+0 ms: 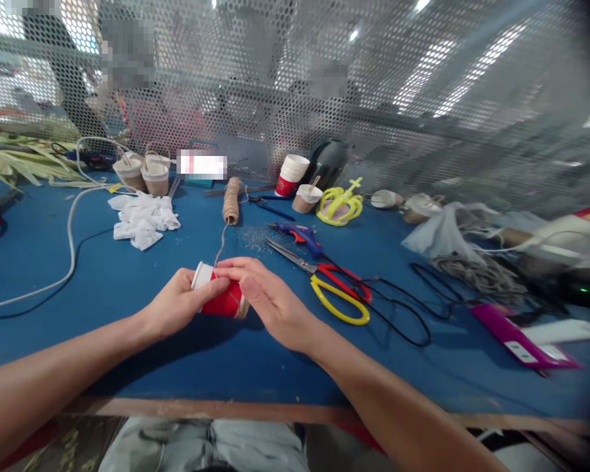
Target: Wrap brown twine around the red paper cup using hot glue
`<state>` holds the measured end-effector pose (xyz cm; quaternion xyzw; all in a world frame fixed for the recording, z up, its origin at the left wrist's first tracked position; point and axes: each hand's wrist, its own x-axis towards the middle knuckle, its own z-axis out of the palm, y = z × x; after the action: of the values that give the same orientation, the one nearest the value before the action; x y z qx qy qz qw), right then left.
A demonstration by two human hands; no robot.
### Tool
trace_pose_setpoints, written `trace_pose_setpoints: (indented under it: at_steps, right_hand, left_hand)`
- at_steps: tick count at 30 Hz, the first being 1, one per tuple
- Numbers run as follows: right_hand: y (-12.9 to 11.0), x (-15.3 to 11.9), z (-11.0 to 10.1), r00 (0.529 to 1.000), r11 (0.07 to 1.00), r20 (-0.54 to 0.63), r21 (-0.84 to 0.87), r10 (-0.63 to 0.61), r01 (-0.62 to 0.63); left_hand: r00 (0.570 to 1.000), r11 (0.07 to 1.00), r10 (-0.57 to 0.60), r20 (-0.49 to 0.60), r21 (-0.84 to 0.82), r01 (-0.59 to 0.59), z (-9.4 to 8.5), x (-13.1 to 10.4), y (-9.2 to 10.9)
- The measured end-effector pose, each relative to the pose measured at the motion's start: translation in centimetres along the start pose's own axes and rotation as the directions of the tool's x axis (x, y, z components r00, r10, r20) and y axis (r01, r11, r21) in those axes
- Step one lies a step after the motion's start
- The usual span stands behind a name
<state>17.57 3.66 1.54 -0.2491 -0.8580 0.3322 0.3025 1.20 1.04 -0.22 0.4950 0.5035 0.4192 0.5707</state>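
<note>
So: L hand (177, 303) w/ grip round red/wht cup (225, 306); R hand (270, 298) loose, fingers (243, 264) straight atop.

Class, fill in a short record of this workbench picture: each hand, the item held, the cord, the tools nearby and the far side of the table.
Left hand: gripping a red and white paper cup, thumb across its side
Right hand: fingers against the cup
Cup position: tilted on its side, white end toward the left
Cord: brown strand running from the twine roll to the cup
Tools at right: scissors with red and yellow handles; blue glue gun
Far side: stacked cups; yellow crown-shaped piece
</note>
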Motion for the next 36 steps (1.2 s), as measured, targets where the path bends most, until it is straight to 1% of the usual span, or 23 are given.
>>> trace_pose_setpoints:
  at_steps: [3, 5, 6, 7, 8, 9, 11, 13, 16, 18, 21, 22, 23, 24, 25, 26, 27, 28, 29, 30, 32, 34, 36]
  right_hand:
    - [0.1, 0.7, -1.0, 0.999, 0.999, -0.030, -0.037, 0.028, -0.029]
    - [1.0, 1.6, -2.8, 0.983, 0.977, -0.089, -0.127, 0.161, -0.172]
    - [1.8, 2.1, -4.0, 0.953, 0.936, -0.138, -0.192, 0.271, -0.294]
    - [2.8, 2.5, -5.3, 0.894, 0.849, -0.217, -0.290, 0.392, -0.442]
    - [3.9, 2.9, -6.7, 0.816, 0.713, -0.312, -0.398, 0.487, -0.578]
    - [5.2, 3.1, -8.0, 0.768, 0.639, -0.365, -0.426, 0.527, -0.641]
    - [7.9, 3.3, -10.0, 0.702, 0.548, -0.399, -0.440, 0.590, -0.711]
    - [10.1, 3.2, -11.1, 0.648, 0.487, -0.397, -0.436, 0.650, -0.757]
    - [12.0, 2.8, -11.2, 0.599, 0.456, -0.378, -0.404, 0.706, -0.793]
    - [12.4, 2.6, -10.9, 0.584, 0.465, -0.377, -0.363, 0.719, -0.807]
    - [11.9, 2.4, -10.7, 0.583, 0.516, -0.401, -0.270, 0.707, -0.813]
    - [11.4, 2.3, -10.7, 0.589, 0.545, -0.410, -0.231, 0.696, -0.806]
    - [10.7, 2.2, -10.7, 0.600, 0.581, -0.415, -0.189, 0.684, -0.792]
    - [9.9, 2.0, -10.8, 0.616, 0.619, -0.416, -0.145, 0.669, -0.771]
    - [8.9, 1.9, -10.8, 0.634, 0.658, -0.411, -0.102, 0.655, -0.746]
    - [7.9, 1.7, -10.8, 0.659, 0.697, -0.397, -0.062, 0.640, -0.714]
    - [6.7, 1.4, -10.8, 0.682, 0.731, -0.380, -0.023, 0.625, -0.682]
    - [5.6, 1.2, -10.7, 0.703, 0.755, -0.358, 0.011, 0.615, -0.655]
    - [4.5, 0.9, -10.5, 0.726, 0.779, -0.320, 0.064, 0.608, -0.624]
    - [3.5, 0.7, -10.2, 0.754, 0.801, -0.272, 0.168, 0.598, -0.574]
    - [1.9, 0.1, -9.5, 0.802, 0.813, -0.185, 0.277, 0.568, -0.511]
    - [0.9, -0.4, -8.6, 0.840, 0.831, -0.130, 0.285, 0.527, -0.478]
    - [0.4, -0.9, -8.0, 0.865, 0.853, -0.077, 0.232, 0.496, -0.468]
  left_hand:
    - [1.000, 1.000, -0.009, -0.019, 0.015, 0.009, 0.0, 0.1, 0.1]
    - [1.000, 1.000, -0.007, -0.019, 0.010, 0.007, 0.0, 0.1, 0.1]
    - [1.000, 1.000, -0.001, -0.013, 0.003, 0.001, 0.0, 0.1, 0.1]
    - [1.000, 1.000, 0.004, -0.003, -0.004, -0.004, 0.1, 0.1, 0.1]
    - [1.000, 1.000, 0.009, 0.011, -0.006, -0.009, 0.1, 0.1, 0.0]
    - [1.000, 1.000, 0.015, 0.027, -0.005, -0.015, 0.2, 0.0, -0.1]
    - [0.997, 0.999, 0.029, 0.075, 0.013, -0.030, 0.3, -0.2, -0.3]
    - [0.985, 0.996, 0.070, 0.158, 0.048, -0.078, 0.4, -0.6, -0.5]
    - [0.948, 0.975, 0.129, 0.290, 0.135, -0.174, 0.6, -1.4, -0.3]
    - [0.905, 0.942, 0.176, 0.387, 0.200, -0.269, 0.8, -2.0, 0.0]
    - [0.798, 0.862, 0.255, 0.546, 0.247, -0.444, 1.0, -2.7, 0.5]
    - [0.770, 0.842, 0.265, 0.581, 0.250, -0.478, 1.0, -2.7, 0.6]
    - [0.763, 0.835, 0.267, 0.589, 0.253, -0.488, 1.0, -2.7, 0.6]
    - [0.788, 0.847, 0.261, 0.558, 0.260, -0.464, 0.9, -2.5, 0.6]
    - [0.836, 0.872, 0.237, 0.495, 0.271, -0.408, 0.8, -2.3, 0.6]
    - [0.899, 0.908, 0.221, 0.379, 0.257, -0.332, 0.6, -1.9, 0.5]
    - [0.945, 0.940, 0.202, 0.258, 0.221, -0.261, 0.4, -1.6, 0.4]
    - [0.973, 0.960, 0.186, 0.136, 0.185, -0.209, 0.3, -1.1, 0.3]
    - [0.985, 0.971, 0.167, 0.044, 0.164, -0.172, 0.1, -0.7, 0.2]
    - [0.988, 0.976, 0.157, -0.004, 0.152, -0.154, 0.0, -0.3, 0.0]
    - [0.989, 0.981, 0.137, -0.046, 0.145, -0.129, -0.1, 0.2, -0.2]
    - [0.990, 0.979, 0.131, -0.049, 0.163, -0.121, 0.0, 0.5, -0.3]
    - [0.990, 0.976, 0.127, -0.060, 0.183, -0.115, 0.0, 0.7, -0.3]
